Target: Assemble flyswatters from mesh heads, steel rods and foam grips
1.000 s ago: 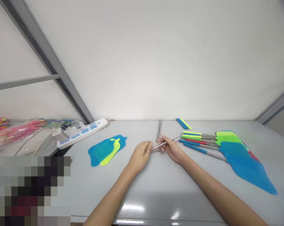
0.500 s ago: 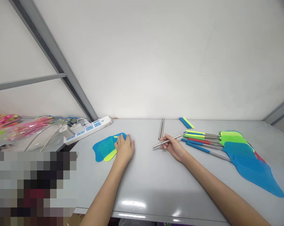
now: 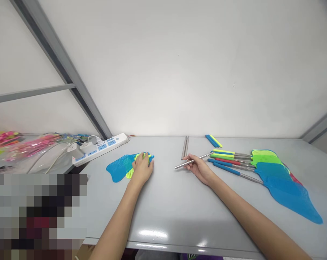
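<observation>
My left hand (image 3: pixel 142 169) lies over loose fly swatter heads, its fingers apart and touching a yellow-green head (image 3: pixel 129 173). Partly beneath that one is a blue head (image 3: pixel 117 168), with a blue tip poking out past my fingers. Between the fingers and thumb of my right hand (image 3: pixel 200 169) is a shiny telescopic metal rod (image 3: pixel 182 165), tilted, its thin end pointing up and right. Just behind this hand, two more metal rods (image 3: pixel 185 147) lie side by side on the grey table (image 3: pixel 163 202).
Fly swatters with handles (image 3: pixel 285 184) lie overlapping at the right. Loose blue and yellow grips (image 3: pixel 213 141) rest near the wall. A white power strip (image 3: pixel 101 148) with plugs sits at the back left, beside bagged pink pieces (image 3: pixel 39 144). A blurred block covers the lower left.
My left hand has shifted the swatter heads: the yellow-green one moved up and the blue tip now shows right of my fingers. My right hand keeps the rod in nearly the same place.
</observation>
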Available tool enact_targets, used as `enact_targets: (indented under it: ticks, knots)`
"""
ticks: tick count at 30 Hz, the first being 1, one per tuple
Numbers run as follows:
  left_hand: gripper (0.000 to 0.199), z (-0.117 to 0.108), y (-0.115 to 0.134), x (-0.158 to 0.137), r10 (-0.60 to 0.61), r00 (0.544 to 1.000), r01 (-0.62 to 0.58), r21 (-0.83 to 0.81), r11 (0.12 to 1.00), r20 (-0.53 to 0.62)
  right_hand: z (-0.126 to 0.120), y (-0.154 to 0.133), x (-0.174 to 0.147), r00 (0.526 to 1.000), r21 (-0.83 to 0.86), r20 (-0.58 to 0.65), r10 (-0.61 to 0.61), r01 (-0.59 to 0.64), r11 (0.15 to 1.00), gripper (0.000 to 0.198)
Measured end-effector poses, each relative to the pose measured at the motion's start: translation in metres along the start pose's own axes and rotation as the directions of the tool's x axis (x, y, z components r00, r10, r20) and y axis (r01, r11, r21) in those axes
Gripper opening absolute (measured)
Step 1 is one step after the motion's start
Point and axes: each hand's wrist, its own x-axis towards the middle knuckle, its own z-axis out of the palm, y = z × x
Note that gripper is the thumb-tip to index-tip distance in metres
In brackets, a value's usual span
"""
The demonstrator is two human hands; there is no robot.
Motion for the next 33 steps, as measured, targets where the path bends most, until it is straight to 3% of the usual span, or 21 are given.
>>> enact_targets:
  ticks: [6,13,16,22,28,33]
  knots:
    - [0.040,-0.003,0.004,0.000,0.140,0.989,-0.138,-0.053,0.989,0.038,0.000,0.001,0.002,1.000,0.021,0.025,-0.010,0.010,1.000,0.024]
    - [0.034,-0.007,0.009,0.001,0.241,0.970,-0.244,-0.155,0.957,-0.039,-0.003,0.001,0.001,1.000,0.011,0.019,0.002,-0.002,1.000,0.025]
    - [0.031,-0.011,0.009,0.001,0.266,0.954,-0.292,-0.241,0.926,-0.135,-0.001,0.001,0.000,1.000,-0.005,0.015,-0.019,0.019,1.000,0.024]
    - [0.029,-0.024,0.014,-0.003,0.106,0.943,-0.213,-0.330,0.920,-0.315,0.002,0.001,-0.001,0.999,-0.076,0.012,-0.035,0.036,0.996,0.018]
    - [0.028,-0.038,0.018,-0.009,-0.076,0.844,-0.176,-0.408,0.896,-0.531,0.001,0.002,-0.001,0.997,-0.135,0.082,-0.015,0.026,0.990,0.023]
    - [0.025,-0.042,0.028,-0.017,-0.135,0.815,-0.201,-0.493,0.847,-0.564,0.002,0.003,0.000,0.993,-0.152,0.119,-0.008,0.027,0.988,0.037]
